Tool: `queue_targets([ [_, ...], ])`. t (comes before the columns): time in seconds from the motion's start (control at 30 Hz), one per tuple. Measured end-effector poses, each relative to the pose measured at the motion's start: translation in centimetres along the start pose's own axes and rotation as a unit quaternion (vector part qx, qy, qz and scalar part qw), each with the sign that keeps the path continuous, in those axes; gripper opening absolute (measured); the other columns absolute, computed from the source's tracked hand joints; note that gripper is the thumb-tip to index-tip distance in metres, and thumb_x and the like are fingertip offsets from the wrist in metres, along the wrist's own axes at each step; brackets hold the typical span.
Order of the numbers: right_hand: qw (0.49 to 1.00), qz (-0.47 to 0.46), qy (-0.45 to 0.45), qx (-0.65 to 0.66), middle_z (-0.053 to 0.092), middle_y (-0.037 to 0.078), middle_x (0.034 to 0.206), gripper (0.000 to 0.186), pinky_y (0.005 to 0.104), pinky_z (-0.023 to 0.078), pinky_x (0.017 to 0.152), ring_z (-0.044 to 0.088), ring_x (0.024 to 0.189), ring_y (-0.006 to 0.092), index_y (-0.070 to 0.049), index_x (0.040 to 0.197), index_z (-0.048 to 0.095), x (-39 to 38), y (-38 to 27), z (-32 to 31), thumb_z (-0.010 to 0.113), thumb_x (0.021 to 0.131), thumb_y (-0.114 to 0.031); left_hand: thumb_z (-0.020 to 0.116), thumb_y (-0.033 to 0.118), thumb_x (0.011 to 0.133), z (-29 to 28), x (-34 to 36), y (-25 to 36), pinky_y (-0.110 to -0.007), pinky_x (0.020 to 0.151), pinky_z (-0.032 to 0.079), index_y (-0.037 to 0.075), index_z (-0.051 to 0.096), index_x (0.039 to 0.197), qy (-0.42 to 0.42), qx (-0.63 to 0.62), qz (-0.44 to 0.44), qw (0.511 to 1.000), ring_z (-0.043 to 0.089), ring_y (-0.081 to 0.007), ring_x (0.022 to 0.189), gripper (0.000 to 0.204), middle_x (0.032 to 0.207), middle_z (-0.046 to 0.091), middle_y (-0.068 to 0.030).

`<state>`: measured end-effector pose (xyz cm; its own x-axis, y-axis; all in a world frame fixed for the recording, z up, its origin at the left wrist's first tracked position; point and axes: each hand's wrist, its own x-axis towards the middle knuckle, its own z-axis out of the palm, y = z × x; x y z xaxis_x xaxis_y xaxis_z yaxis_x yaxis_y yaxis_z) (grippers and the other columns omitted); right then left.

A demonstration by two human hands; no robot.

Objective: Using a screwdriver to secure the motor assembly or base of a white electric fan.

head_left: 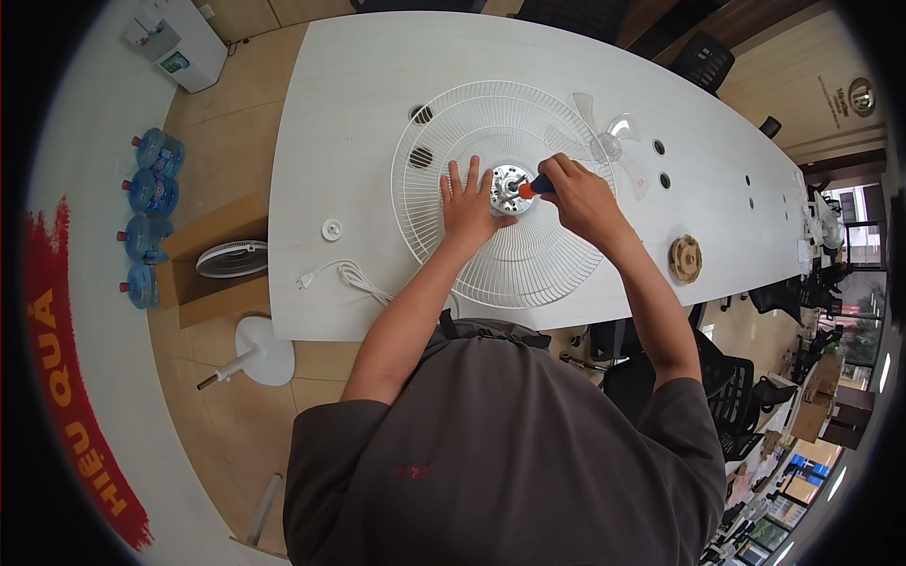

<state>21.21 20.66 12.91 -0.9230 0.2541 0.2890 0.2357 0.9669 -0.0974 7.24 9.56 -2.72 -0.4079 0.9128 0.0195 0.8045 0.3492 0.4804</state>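
Observation:
A round white wire fan guard [425,217] lies on the white table around a silver and white motor hub [507,181]. My left hand [465,201] rests on the guard just left of the hub, fingers spread, holding nothing. My right hand [578,198] grips a screwdriver [540,186] with an orange and dark blue handle, held at the hub; its tip is too small to make out. A clear fan blade [610,141] lies at the upper right. Below left, a white cord with a plug [349,274] lies near a small white round part [331,229].
The white table [340,94] has several cable holes and a round brown part [686,259] at right. An open carton [193,292] holding a guard, a white stand [260,349], several water bottles [151,236] and a dispenser [179,47] are left. Black chairs [731,396] stand right.

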Motion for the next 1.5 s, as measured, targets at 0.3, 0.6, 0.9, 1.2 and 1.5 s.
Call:
queue_targets([
  [0.3, 0.934, 0.246, -0.241, -0.092, 0.068, 0.015, 0.091, 0.05, 0.0391, 0.052, 0.049, 0.07, 0.067, 0.0278, -0.001, 0.098, 0.058, 1.6, -1.3, -0.7, 0.069, 0.088, -0.049, 0.085, 0.062, 0.06, 0.2, 0.1, -0.2, -0.06, 0.121, 0.007, 0.01, 0.046, 0.147, 0.015, -0.012, 0.007, 1.0, 0.008, -0.0459, 0.151, 0.108, 0.163, 0.023, -0.0131],
  [0.6, 0.979, -0.032, -0.029, 0.2, 0.067, 0.018, 0.105, 0.039, 0.0399, 0.056, 0.068, 0.07, 0.08, 0.0335, 0.001, 0.102, 0.056, 0.5, 0.9, 0.0, 0.078, 0.084, -0.025, 0.081, 0.067, 0.062, 0.3, 0.0, -0.2, -0.059, 0.121, 0.007, 0.01, 0.045, 0.147, 0.005, 0.006, 0.006, 1.0, 0.008, -0.046, 0.151, 0.108, 0.164, 0.022, -0.013],
  [0.9, 0.945, 0.245, -0.215, -0.027, 0.068, 0.018, 0.09, 0.046, 0.0411, 0.052, 0.051, 0.07, 0.068, 0.0324, -0.001, 0.097, 0.059, 1.5, -1.1, -0.1, 0.066, 0.092, -0.046, 0.083, 0.063, 0.061, 0.2, 0.0, -0.2, -0.06, 0.12, 0.008, 0.009, 0.047, 0.146, 0.021, -0.015, 0.011, 1.0, 0.009, -0.0465, 0.15, 0.107, 0.163, 0.024, -0.0138],
  [1.2, 0.989, -0.01, -0.06, 0.134, 0.064, 0.012, 0.087, 0.032, 0.0399, 0.055, 0.067, 0.07, 0.077, 0.0308, -0.001, 0.099, 0.06, 0.7, 1.0, -0.1, 0.078, 0.082, -0.02, 0.083, 0.063, 0.061, 0.0, -0.1, 0.0, -0.061, 0.12, 0.008, 0.01, 0.046, 0.146, 0.01, -0.012, 0.007, 1.0, 0.008, -0.0467, 0.15, 0.108, 0.163, 0.023, -0.0133],
  [1.5, 0.943, 0.245, -0.214, -0.07, 0.066, 0.02, 0.092, 0.047, 0.0427, 0.053, 0.054, 0.068, 0.065, 0.0334, -0.001, 0.097, 0.059, 1.9, 0.0, 0.3, 0.068, 0.09, -0.047, 0.083, 0.063, 0.061, 0.2, -0.1, -0.1, -0.061, 0.12, 0.008, 0.009, 0.048, 0.146, 0.022, -0.018, 0.011, 1.0, 0.009, -0.0465, 0.15, 0.107, 0.162, 0.025, -0.0138],
])
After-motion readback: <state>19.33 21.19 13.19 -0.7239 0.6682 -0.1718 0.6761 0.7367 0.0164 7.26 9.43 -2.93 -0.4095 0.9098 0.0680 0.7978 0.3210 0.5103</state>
